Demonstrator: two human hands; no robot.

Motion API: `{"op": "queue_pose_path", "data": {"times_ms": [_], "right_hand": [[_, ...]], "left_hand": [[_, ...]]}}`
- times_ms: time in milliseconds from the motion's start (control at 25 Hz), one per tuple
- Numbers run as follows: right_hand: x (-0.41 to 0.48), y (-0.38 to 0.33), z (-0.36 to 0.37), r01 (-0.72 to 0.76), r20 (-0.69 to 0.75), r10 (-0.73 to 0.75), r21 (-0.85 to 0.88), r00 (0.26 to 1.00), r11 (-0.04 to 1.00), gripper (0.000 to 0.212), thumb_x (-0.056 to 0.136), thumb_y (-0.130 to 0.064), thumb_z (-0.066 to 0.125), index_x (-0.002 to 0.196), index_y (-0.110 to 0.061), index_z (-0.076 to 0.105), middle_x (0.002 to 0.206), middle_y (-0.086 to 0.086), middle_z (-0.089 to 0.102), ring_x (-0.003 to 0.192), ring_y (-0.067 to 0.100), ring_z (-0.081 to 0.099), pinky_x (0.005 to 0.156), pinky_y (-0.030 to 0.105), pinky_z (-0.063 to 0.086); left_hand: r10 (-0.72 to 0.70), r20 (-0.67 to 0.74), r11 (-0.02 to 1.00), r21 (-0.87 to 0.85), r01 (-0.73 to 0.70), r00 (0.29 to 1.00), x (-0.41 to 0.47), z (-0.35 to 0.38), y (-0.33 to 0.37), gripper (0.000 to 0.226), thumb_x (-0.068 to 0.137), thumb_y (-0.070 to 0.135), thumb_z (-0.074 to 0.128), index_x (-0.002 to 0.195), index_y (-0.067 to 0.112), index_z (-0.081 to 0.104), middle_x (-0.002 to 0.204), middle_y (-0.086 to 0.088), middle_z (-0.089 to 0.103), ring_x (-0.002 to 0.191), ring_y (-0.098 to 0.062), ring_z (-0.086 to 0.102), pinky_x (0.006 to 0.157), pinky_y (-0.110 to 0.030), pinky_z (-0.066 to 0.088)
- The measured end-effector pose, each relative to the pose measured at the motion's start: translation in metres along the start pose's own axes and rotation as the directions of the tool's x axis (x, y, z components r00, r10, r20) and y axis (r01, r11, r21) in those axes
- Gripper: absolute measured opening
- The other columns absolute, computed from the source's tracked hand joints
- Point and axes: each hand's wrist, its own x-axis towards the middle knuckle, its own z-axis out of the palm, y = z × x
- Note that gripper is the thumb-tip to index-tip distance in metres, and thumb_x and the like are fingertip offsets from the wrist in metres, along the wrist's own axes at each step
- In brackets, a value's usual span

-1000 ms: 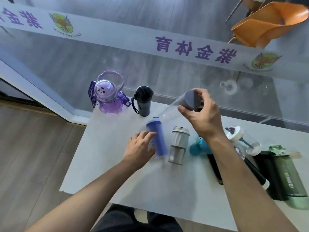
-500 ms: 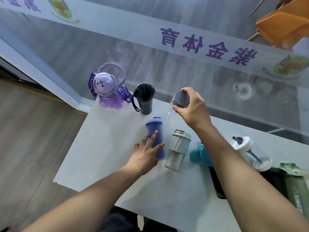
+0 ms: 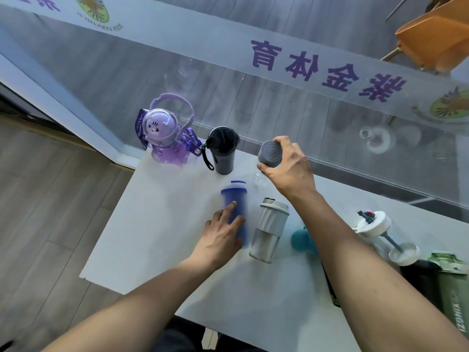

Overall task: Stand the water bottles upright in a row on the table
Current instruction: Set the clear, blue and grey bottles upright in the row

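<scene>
My right hand (image 3: pixel 289 168) grips the grey cap of a clear bottle (image 3: pixel 269 153), held nearly upright at the table's far edge, right of the standing black cup (image 3: pixel 223 153). A purple cartoon bottle (image 3: pixel 166 138) stands upright at the far left corner. My left hand (image 3: pixel 222 233) rests with spread fingers on a blue bottle (image 3: pixel 236 209) lying on the white table (image 3: pixel 152 237). A grey-white tumbler (image 3: pixel 269 229) lies beside it. Further right lie a teal bottle (image 3: pixel 302 240), a clear white-lidded bottle (image 3: pixel 380 232), a black bottle (image 3: pixel 418 278) and a green bottle (image 3: pixel 454 288).
A glass wall with purple lettering (image 3: pixel 317 69) runs right behind the table's far edge. An orange chair (image 3: pixel 436 39) stands beyond the glass at top right. Wooden floor (image 3: pixel 50 199) lies left of the table.
My right hand has tipped the clear grey-capped bottle from slanted to nearly upright near the black cup. My left hand has stayed on the blue bottle, fingers shifting slightly.
</scene>
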Motion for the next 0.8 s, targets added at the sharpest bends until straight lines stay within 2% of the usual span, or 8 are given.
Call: {"op": "queue_pose_path", "data": {"times_ms": [80, 160, 280, 360, 520, 640, 720, 800], "right_hand": [[-0.001, 0.000, 0.002, -0.020, 0.006, 0.020, -0.006, 1.000, 1.000, 0.065, 0.073, -0.047, 0.081, 0.127, -0.031, 0.049, 0.109, 0.002, 0.056, 0.104, 0.027, 0.060, 0.087, 0.037, 0.051], [-0.003, 0.000, 0.002, -0.022, 0.000, 0.022, -0.003, 1.000, 1.000, 0.069, 0.071, -0.050, 0.081, 0.129, -0.033, 0.048, 0.110, 0.002, 0.055, 0.104, 0.027, 0.060, 0.087, 0.036, 0.052], [-0.003, 0.001, 0.000, 0.015, -0.028, -0.014, 0.006, 0.999, 1.000, 0.070, 0.072, -0.051, 0.080, 0.131, -0.030, 0.049, 0.112, 0.003, 0.055, 0.104, 0.028, 0.061, 0.089, 0.036, 0.051], [-0.003, 0.000, -0.001, 0.023, -0.038, -0.022, 0.028, 0.999, 0.999, 0.071, 0.072, -0.052, 0.080, 0.132, -0.029, 0.050, 0.115, 0.004, 0.055, 0.107, 0.029, 0.060, 0.093, 0.038, 0.050], [-0.012, 0.000, -0.008, 0.017, -0.111, -0.010, 0.054, 0.994, 0.998, 0.085, 0.070, -0.059, 0.078, 0.141, -0.026, 0.045, 0.123, 0.008, 0.052, 0.112, 0.029, 0.058, 0.098, 0.041, 0.049], [-0.033, -0.005, -0.022, 0.021, -0.234, -0.007, 0.055, 0.972, 0.998, 0.091, 0.072, -0.063, 0.074, 0.147, -0.026, 0.039, 0.124, 0.008, 0.050, 0.110, 0.027, 0.057, 0.099, 0.041, 0.048], [-0.054, -0.010, -0.030, 0.036, -0.294, -0.024, 0.036, 0.956, 0.999, 0.090, 0.078, -0.061, 0.071, 0.152, -0.027, 0.033, 0.125, 0.005, 0.050, 0.112, 0.024, 0.055, 0.100, 0.041, 0.046], [-0.076, -0.016, -0.031, 0.039, -0.322, -0.038, -0.004, 0.946, 0.999, 0.086, 0.083, -0.058, 0.067, 0.153, -0.025, 0.032, 0.125, 0.004, 0.052, 0.114, 0.023, 0.053, 0.100, 0.039, 0.043]], "left_hand": [[-0.055, -0.070, 0.996, -0.076, 0.050, 0.996, 0.009, -0.002, 0.003, 0.048, 0.086, 0.028, 0.060, 0.131, 0.021, 0.047, 0.155, -0.008, 0.028, 0.124, -0.037, 0.042, 0.096, -0.043, 0.044], [-0.181, -0.100, 0.972, -0.170, 0.162, 0.979, 0.017, -0.004, 0.004, 0.057, 0.084, 0.030, 0.063, 0.136, 0.018, 0.041, 0.142, -0.008, 0.035, 0.114, -0.036, 0.047, 0.091, -0.042, 0.046], [-0.370, -0.024, 0.905, -0.232, 0.355, 0.929, 0.027, -0.007, 0.002, 0.079, 0.081, 0.046, 0.067, 0.142, 0.016, 0.030, 0.132, -0.007, 0.043, 0.114, -0.033, 0.047, 0.090, -0.042, 0.046], [-0.440, 0.038, 0.867, -0.240, 0.436, 0.897, 0.031, -0.007, 0.000, 0.076, 0.077, 0.057, 0.067, 0.134, 0.016, 0.037, 0.126, -0.005, 0.054, 0.115, -0.032, 0.047, 0.087, -0.042, 0.045], [-0.495, 0.190, 0.786, -0.317, 0.531, 0.848, 0.042, 0.000, -0.006, 0.068, 0.071, 0.065, 0.066, 0.120, 0.018, 0.056, 0.113, -0.001, 0.066, 0.110, -0.030, 0.056, 0.082, -0.037, 0.049], [-0.537, 0.342, 0.557, -0.544, 0.628, 0.772, 0.047, 0.001, -0.010, 0.058, 0.068, 0.054, 0.075, 0.108, 0.014, 0.063, 0.104, -0.005, 0.069, 0.095, -0.029, 0.064, 0.080, -0.036, 0.055], [-0.527, 0.347, 0.487, -0.624, 0.611, 0.775, 0.043, 0.001, -0.014, 0.053, 0.068, 0.048, 0.079, 0.105, 0.013, 0.064, 0.101, -0.006, 0.070, 0.091, -0.027, 0.066, 0.080, -0.037, 0.057], [-0.479, 0.300, 0.506, -0.674, 0.538, 0.825, 0.032, -0.003, -0.019, 0.049, 0.068, 0.042, 0.081, 0.105, 0.015, 0.062, 0.102, -0.004, 0.070, 0.089, -0.023, 0.066, 0.076, -0.036, 0.057]]}}
